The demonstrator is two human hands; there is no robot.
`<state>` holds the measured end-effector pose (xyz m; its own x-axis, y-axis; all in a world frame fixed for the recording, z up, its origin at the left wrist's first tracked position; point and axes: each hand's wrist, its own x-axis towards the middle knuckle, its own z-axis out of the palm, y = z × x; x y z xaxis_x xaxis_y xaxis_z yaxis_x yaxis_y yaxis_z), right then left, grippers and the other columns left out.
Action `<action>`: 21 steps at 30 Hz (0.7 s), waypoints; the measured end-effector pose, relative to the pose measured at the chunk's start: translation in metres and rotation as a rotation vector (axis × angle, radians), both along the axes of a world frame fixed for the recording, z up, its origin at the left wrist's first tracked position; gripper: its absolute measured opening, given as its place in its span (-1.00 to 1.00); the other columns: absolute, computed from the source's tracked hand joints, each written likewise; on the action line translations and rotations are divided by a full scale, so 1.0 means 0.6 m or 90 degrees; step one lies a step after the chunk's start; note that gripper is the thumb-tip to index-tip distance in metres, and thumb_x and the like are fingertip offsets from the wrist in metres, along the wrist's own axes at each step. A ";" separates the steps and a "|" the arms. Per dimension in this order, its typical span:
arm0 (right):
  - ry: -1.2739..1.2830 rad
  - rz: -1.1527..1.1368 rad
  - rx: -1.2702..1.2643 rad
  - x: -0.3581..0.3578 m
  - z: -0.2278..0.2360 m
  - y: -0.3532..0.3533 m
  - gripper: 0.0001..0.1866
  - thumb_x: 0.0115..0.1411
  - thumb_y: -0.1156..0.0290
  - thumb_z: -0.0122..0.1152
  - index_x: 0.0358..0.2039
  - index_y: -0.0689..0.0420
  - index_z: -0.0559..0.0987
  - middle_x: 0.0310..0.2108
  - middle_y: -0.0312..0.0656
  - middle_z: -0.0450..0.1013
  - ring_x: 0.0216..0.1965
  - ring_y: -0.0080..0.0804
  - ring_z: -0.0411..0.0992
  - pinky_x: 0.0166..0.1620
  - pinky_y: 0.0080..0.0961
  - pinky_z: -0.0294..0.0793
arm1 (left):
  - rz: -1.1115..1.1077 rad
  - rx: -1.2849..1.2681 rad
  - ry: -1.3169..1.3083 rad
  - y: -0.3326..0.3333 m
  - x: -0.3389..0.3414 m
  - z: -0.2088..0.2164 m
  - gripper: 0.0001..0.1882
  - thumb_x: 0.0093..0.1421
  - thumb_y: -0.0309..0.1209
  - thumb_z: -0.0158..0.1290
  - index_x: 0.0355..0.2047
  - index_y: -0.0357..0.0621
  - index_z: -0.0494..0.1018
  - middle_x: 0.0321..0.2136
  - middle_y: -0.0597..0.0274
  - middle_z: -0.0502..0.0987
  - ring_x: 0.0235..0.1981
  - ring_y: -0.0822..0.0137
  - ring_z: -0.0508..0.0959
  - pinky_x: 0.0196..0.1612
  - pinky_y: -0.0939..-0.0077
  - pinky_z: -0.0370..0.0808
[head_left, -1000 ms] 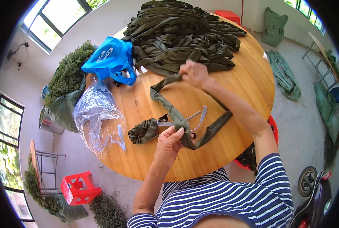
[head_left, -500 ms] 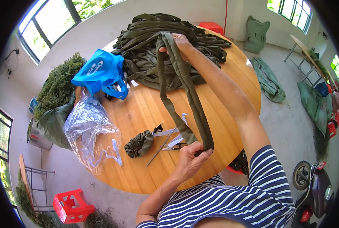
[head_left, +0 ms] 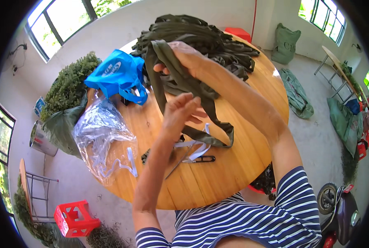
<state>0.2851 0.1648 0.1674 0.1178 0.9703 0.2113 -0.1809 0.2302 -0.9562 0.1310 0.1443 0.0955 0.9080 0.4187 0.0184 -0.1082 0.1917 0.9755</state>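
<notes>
Right hand (head_left: 188,58) out front, gripping the looped strap (head_left: 171,62), left hand (head_left: 178,113) loosely spread, nearer the body, dark pile (head_left: 184,29) beyond on the table (head_left: 242,165)

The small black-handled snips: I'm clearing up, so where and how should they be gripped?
Grip the snips by their black handle, probably from the right: they lie with that end pointing right and the metal blades pointing left, close to the white ribbon.

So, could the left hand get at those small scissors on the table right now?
Probably yes: the left hand looks empty, and the scissors' black handle lies uncovered. The green strap hanging from the right hand dips close by, so the left might have to go around it.
</notes>
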 end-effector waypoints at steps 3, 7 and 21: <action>-0.218 -0.142 0.004 0.038 -0.012 -0.026 -0.65 0.15 0.20 0.04 -0.21 0.23 0.45 -0.43 -0.15 0.47 -0.45 -0.41 0.48 -0.43 -0.58 0.49 | -0.025 -0.007 -0.094 0.052 0.024 0.023 -0.85 0.11 -0.40 -0.05 -0.37 -0.23 0.38 -0.36 0.06 0.50 -0.53 0.27 0.52 -0.36 0.51 0.47; -0.586 -0.522 0.099 0.050 -0.034 -0.089 -0.64 0.09 0.26 0.12 -0.18 0.25 0.42 -0.42 -0.20 0.46 -0.43 -0.49 0.45 -0.43 -0.58 0.45 | -0.010 -0.071 -0.291 0.243 -0.054 0.118 -0.84 0.11 -0.47 -0.08 -0.38 -0.35 0.38 -0.34 -0.12 0.52 -0.52 0.32 0.51 -0.50 0.64 0.45; -0.997 -0.011 0.258 -0.210 -0.264 -0.234 -0.90 -0.14 0.45 0.03 -0.51 0.08 0.41 -0.46 -0.28 0.24 -0.28 -0.43 0.23 -0.21 -0.52 0.18 | 0.281 -0.263 -0.207 0.026 -0.153 -0.027 -0.70 0.16 -0.51 -0.10 -0.07 -0.25 0.28 -0.18 0.06 0.47 -0.21 0.27 0.53 -0.29 0.60 0.55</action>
